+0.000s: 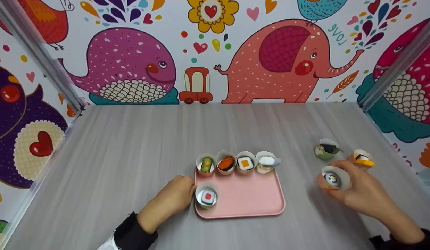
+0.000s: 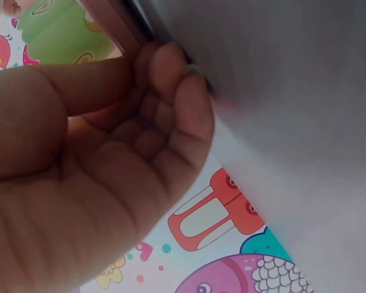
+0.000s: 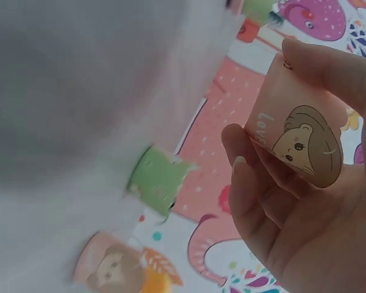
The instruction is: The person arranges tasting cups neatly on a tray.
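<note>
My right hand (image 1: 362,189) grips a pink paper cup (image 3: 305,119) with a cartoon girl and "LOVE" printed on its side. The head view looks into this cup and shows a dark-rimmed piece of toy sushi (image 1: 332,179) inside. At the left edge of a pink tray (image 1: 249,198), my left hand (image 1: 178,194) pinches the rim with thumb and curled fingers. A paper cup with a red-centred sushi piece (image 1: 207,197) stands at the tray's front left. Along its back edge stand several more cups, including one with orange roe sushi (image 1: 226,162).
Right of the tray, a green cup (image 1: 325,150) with a dark piece and an orange cup (image 1: 361,158) with a yellow-topped piece stand on the grey table (image 1: 131,139). Printed panels wall the back and sides, with metal posts (image 1: 44,55) at the corners.
</note>
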### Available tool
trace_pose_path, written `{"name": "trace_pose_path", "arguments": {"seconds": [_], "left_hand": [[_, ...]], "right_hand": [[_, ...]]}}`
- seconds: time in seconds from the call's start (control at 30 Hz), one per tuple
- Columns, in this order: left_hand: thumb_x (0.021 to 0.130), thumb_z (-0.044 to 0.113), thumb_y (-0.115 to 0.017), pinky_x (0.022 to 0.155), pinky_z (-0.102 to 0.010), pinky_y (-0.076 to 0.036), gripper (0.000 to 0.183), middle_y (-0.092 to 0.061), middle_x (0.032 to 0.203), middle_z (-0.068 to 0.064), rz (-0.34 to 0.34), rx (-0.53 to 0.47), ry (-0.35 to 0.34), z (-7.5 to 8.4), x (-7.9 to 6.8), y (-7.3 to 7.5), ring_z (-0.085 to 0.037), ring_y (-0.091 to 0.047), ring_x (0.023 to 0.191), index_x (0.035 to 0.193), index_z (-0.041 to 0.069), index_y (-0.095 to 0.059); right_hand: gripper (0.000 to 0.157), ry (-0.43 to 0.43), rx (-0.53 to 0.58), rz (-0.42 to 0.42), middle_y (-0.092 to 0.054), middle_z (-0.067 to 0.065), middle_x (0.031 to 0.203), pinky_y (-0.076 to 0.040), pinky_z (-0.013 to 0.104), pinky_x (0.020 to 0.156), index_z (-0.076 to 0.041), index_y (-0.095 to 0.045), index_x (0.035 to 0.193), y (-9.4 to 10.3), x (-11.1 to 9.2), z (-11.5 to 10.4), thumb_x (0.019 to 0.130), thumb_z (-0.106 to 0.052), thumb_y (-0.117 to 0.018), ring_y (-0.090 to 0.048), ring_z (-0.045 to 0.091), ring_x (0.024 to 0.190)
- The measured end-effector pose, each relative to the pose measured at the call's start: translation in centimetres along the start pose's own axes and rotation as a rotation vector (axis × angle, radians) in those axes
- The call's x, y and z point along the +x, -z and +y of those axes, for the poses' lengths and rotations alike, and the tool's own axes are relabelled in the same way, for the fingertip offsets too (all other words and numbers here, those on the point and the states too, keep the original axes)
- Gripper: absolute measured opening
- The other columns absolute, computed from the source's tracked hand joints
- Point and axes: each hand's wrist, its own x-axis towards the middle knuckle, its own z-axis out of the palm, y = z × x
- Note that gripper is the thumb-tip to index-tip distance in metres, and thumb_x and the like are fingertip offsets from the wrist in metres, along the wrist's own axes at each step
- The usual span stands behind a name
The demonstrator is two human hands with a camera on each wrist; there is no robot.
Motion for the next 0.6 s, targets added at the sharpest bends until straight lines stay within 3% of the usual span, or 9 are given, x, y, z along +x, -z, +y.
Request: {"name": "trace_pose_path", "arguments": {"seconds": [0.23, 0.4, 0.5, 0.57, 0.6], "left_hand": [[0.099, 0.001, -0.065, 0.064, -0.049, -0.051, 0.031, -0.063, 0.072, -0.008, -0.005, -0.007, 0.003, 0.0, 0.0, 0.0, -0.022, -0.059, 0.071, 0.069, 0.008, -0.061], [0.099, 0.002, -0.065, 0.064, -0.049, -0.052, 0.031, -0.064, 0.073, -0.008, -0.007, -0.013, 0.002, 0.0, 0.0, 0.0, -0.023, -0.061, 0.072, 0.069, 0.008, -0.062], [0.099, 0.002, -0.065, 0.064, -0.049, -0.052, 0.03, -0.064, 0.073, -0.008, -0.008, -0.014, 0.002, 0.0, 0.0, 0.0, -0.022, -0.061, 0.072, 0.069, 0.008, -0.062], [0.099, 0.002, -0.065, 0.064, -0.049, -0.052, 0.031, -0.064, 0.072, -0.008, -0.011, -0.016, 0.003, 0.0, 0.0, 0.1, -0.022, -0.06, 0.071, 0.069, 0.008, -0.062], [0.099, 0.002, -0.065, 0.064, -0.049, -0.052, 0.031, -0.064, 0.072, -0.009, -0.011, -0.014, 0.003, 0.0, 0.0, 0.1, -0.022, -0.06, 0.071, 0.069, 0.008, -0.062]], "right_hand": [[0.069, 0.077, 0.022, 0.047, -0.073, 0.012, 0.109, -0.05, 0.064, 0.085, -0.007, -0.061, 0.126, -0.7, 0.8, -2.6, 0.071, -0.024, -0.098, -0.062, 0.032, 0.092], [0.069, 0.146, 0.063, 0.113, -0.074, 0.016, 0.111, -0.028, 0.077, 0.103, -0.006, -0.063, 0.126, -1.2, 1.3, -4.4, 0.069, -0.018, -0.099, -0.064, 0.038, 0.096], [0.07, 0.155, 0.069, 0.094, -0.073, 0.013, 0.114, -0.032, 0.073, 0.107, -0.007, -0.063, 0.129, -1.5, 1.6, -5.6, 0.07, -0.021, -0.099, -0.065, 0.035, 0.098], [0.072, 0.154, 0.064, 0.071, -0.073, 0.011, 0.116, -0.044, 0.066, 0.103, -0.008, -0.062, 0.132, -1.7, 1.7, -6.4, 0.072, -0.026, -0.098, -0.065, 0.03, 0.099], [0.072, 0.159, 0.061, 0.066, -0.072, 0.01, 0.117, -0.051, 0.06, 0.095, -0.009, -0.062, 0.133, -1.9, 1.8, -6.8, 0.073, -0.027, -0.098, -0.066, 0.028, 0.098]]}}
